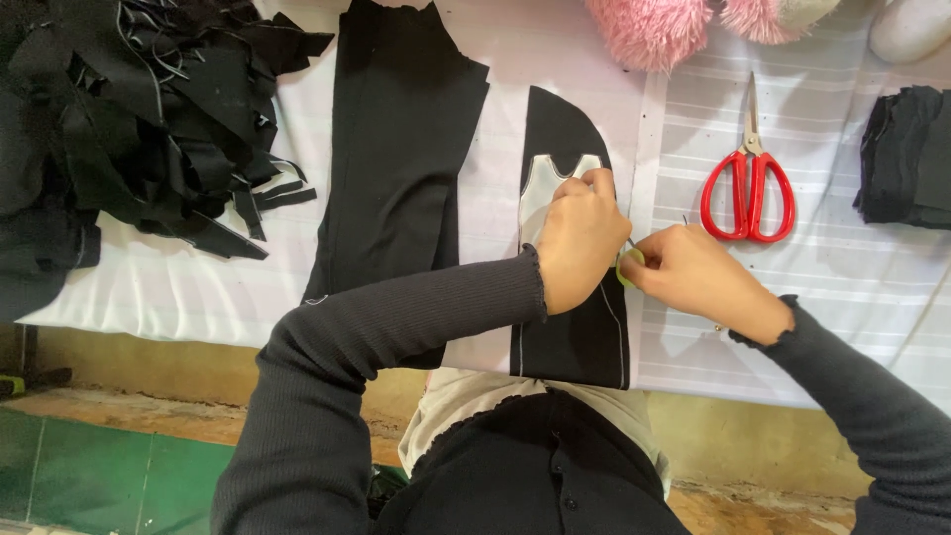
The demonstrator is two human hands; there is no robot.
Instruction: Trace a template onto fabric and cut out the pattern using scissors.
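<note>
Dark ribbed sleeves sit closest to the lens, both arms reaching forward over the table (852, 277) edge. Left hand (578, 243) lies knuckles-up, fingers curled and pressing down on a clear plastic template (543, 183) shaped like a small garment piece, pinning it flat against a black fabric panel (580, 337). Right hand (693, 272) is pinched narrow around a small yellow-green piece, likely tailor's chalk (628, 267), its tip at the template's right edge. Panel looks thin, soft and light, prone to sliding or rucking on the smooth white striped cover, so it seems best held by flat pressure from above, not gripped at an edge; template looks stiff, slick, light. Pale traced lines already run along the panel's lower part. Further out: red-handled scissors (749, 188) to the right, apart; a longer black cloth piece (396, 149) left; a heap of black offcuts (149, 109) far left; a folded black stack (906, 159) far right; pink fluffy material (654, 30) at the top.
</note>
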